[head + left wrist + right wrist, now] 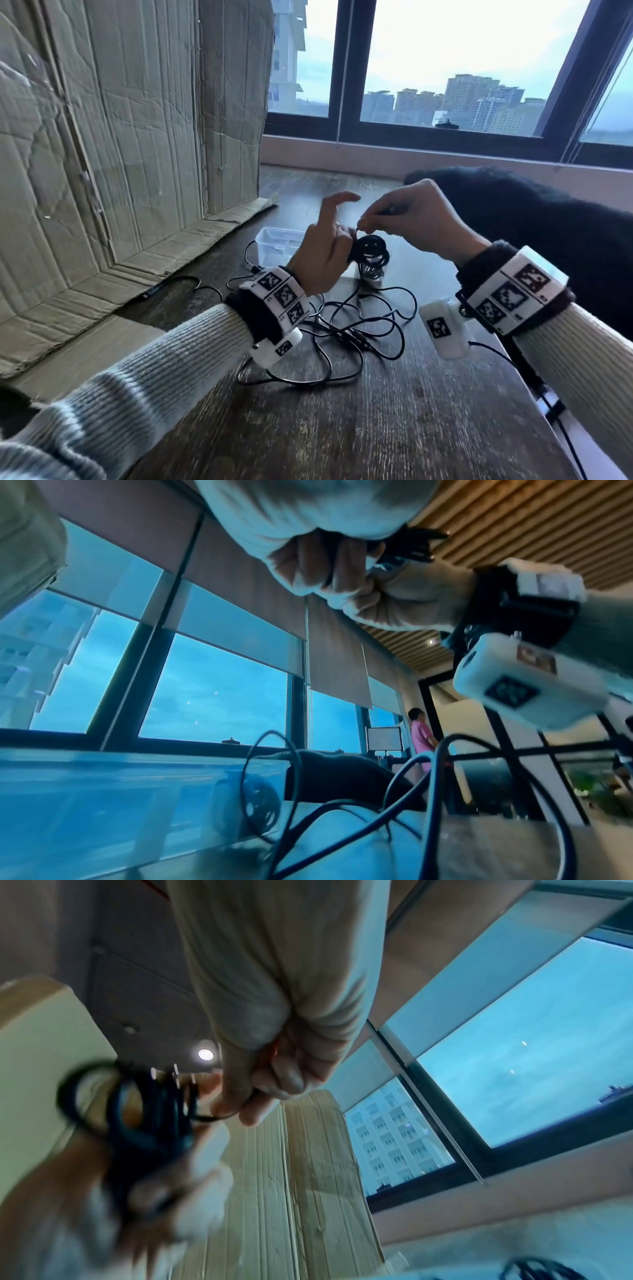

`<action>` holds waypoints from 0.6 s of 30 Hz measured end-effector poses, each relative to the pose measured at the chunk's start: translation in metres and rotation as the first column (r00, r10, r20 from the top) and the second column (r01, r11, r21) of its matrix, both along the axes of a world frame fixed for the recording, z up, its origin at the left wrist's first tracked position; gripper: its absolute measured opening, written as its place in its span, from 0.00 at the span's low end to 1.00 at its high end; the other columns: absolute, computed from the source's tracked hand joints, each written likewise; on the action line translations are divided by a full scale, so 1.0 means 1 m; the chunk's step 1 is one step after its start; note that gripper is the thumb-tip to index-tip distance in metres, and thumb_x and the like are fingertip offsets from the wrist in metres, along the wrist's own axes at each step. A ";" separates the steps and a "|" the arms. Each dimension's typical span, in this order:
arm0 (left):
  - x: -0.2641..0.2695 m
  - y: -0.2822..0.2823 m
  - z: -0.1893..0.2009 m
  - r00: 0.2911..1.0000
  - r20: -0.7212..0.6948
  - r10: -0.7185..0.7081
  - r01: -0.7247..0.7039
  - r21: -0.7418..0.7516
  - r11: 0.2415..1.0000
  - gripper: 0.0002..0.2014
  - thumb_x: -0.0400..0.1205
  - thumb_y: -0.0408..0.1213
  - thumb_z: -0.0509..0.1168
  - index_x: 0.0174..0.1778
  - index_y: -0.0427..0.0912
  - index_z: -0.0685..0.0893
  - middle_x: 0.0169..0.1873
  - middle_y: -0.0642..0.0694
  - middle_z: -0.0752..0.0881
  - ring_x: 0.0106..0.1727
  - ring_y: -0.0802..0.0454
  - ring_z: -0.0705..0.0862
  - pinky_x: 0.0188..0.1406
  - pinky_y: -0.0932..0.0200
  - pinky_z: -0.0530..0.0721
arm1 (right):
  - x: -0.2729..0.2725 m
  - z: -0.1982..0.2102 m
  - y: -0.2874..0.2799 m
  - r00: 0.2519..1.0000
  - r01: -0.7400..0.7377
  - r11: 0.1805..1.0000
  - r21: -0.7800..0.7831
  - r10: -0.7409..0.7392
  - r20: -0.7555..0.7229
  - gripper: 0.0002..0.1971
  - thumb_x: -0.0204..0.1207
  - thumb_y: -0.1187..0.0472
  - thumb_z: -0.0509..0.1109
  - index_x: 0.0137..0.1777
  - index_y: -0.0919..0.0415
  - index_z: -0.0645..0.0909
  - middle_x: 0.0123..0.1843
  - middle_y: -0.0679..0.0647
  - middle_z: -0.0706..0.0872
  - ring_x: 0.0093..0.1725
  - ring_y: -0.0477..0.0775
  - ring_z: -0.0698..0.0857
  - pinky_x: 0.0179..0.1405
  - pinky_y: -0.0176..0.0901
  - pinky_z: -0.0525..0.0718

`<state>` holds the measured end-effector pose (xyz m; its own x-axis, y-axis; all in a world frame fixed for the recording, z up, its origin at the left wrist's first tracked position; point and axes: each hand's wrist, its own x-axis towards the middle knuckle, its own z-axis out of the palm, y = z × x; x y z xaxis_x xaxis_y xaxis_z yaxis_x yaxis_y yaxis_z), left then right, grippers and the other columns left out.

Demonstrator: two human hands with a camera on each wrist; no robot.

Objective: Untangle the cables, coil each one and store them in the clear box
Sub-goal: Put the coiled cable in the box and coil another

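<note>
Two hands at work above the table, catalogued outward.

Item: right hand, fingertips pinching the free end of a thin black cable just above the coil; the remaining fingers curl in behind the pinch.

Item: left hand, lower fingers curled round the coiled black cable, index finger and thumb lifted clear and pointing up.

Item: loose cables, black, lying in overlapping loops on the table below and between the wrists, not yet separated.

Item: clear box, lid off, standing beyond the left hand, near the coil; its contents cannot be made out.

Risk, as judged: the coil is held by a few fingers only, so if the pinched end slips before it is wrapped or tucked, the turns may spring open. The tail may also run down into the heap; pulling it hard would tighten the tangle or drag the loose loops across the table.

Item: table, dark worn wood.

Item: cardboard sheet, large and creased, propped upright at the left.

Item: window, dark-framed, high-rise buildings outside; a dark garment lies at the right.
</note>
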<state>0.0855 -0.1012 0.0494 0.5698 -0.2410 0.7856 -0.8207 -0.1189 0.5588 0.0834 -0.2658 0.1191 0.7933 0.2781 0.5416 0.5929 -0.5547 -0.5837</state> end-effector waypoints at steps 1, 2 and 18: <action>0.003 -0.003 0.002 0.999 -0.031 0.025 -0.028 -0.104 0.994 0.21 0.77 0.32 0.49 0.67 0.45 0.63 0.18 0.38 0.74 0.17 0.48 0.71 0.16 0.59 0.69 | 0.003 -0.008 0.001 1.000 -0.013 0.999 0.031 0.013 -0.021 0.02 0.68 0.64 0.80 0.39 0.58 0.91 0.26 0.45 0.88 0.23 0.41 0.80 0.27 0.35 0.79; 0.008 -0.007 0.004 0.994 -0.090 0.064 -0.082 -0.210 0.974 0.21 0.76 0.34 0.49 0.66 0.46 0.64 0.18 0.41 0.74 0.16 0.48 0.71 0.16 0.59 0.70 | 0.004 -0.015 0.002 0.999 -0.008 0.999 0.043 0.010 -0.035 0.05 0.71 0.68 0.77 0.40 0.57 0.90 0.23 0.43 0.86 0.22 0.40 0.77 0.26 0.34 0.78; 0.026 -0.016 0.015 0.867 -0.341 0.363 -0.432 -0.151 0.889 0.09 0.84 0.27 0.50 0.58 0.38 0.69 0.22 0.47 0.77 0.21 0.46 0.77 0.24 0.43 0.82 | -0.022 -0.042 0.017 0.825 0.183 0.906 -0.381 0.070 0.561 0.05 0.66 0.80 0.72 0.39 0.73 0.85 0.35 0.61 0.83 0.31 0.56 0.81 0.30 0.45 0.84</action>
<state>0.1113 -0.1169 0.0647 0.7933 0.2113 0.5711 -0.5215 -0.2483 0.8163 0.0618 -0.2490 0.0769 0.4156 0.5333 0.7368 0.7001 -0.7047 0.1152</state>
